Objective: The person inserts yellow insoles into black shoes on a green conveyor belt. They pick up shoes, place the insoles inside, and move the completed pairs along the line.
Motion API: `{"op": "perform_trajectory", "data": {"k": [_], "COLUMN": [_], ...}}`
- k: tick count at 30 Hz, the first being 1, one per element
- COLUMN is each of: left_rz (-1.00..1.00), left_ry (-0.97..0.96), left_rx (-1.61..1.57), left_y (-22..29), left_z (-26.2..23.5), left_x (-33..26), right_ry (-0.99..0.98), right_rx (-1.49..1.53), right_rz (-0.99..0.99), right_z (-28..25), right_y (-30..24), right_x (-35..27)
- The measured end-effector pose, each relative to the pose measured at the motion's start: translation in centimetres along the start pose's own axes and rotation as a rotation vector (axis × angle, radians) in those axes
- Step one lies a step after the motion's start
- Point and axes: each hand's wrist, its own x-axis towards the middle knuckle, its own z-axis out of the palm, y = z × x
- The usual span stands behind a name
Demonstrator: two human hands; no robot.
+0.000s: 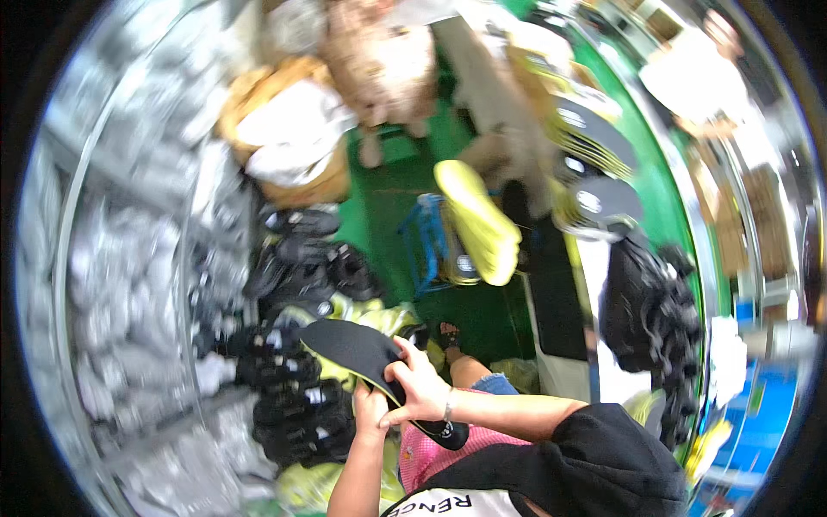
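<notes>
In front of my body I hold a black insole (349, 346) with a yellow-green edge, tilted with its broad end pointing up and left. My left hand (371, 408) grips it from below near the middle, its fingers partly hidden behind it. Across the top, my right hand (420, 384) is closed round its edge, thumb and fingers on opposite sides. A dark rounded end shows beneath my right wrist; whether it belongs to the same insole I cannot tell. Black shoes (301, 422) lie heaped just left of my hands.
Stacked black-and-yellow insoles (594, 138) and a heap of black shoes (650, 310) line the bench on the right. Yellow insoles (479, 222) rest on a blue stool (422, 246). A sack (293, 129), bagged items on a rack (129, 284) and other people are around.
</notes>
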Motion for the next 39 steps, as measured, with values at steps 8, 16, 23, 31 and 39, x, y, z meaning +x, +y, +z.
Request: {"op": "perform_trajectory", "data": {"k": [8,16,23,31,39], "left_rz": [0.007,-0.063,-0.219,-0.282,-0.331], "left_ry": [-0.556,-0.823,-1.008,-1.042,-1.133], "left_rx": [0.217,0.121,0.136,0.253,0.456], "left_y": [6.1,15.4,12.8,5.5,5.6], "left_z": [16.4,32.8,47.4,53.7,56.9], "left_x": [-3.7,-3.2,-3.7,-2.3,-2.2], "right_ry": [0.411,0.927,1.439,1.602,1.508], "right_rx": [0.276,0.31,0.246,0.921,0.569], "right_rz": [0.382,0.36,0.577,0.549,0.774], "right_z": [-15.9,-33.2,-42.7,-38.2,-33.4], "right_y": [1.3,-0.8,8.2,18.5,15.8], "right_x": [-12.0,-21.3,-31.8,-38.7,-35.7]}}
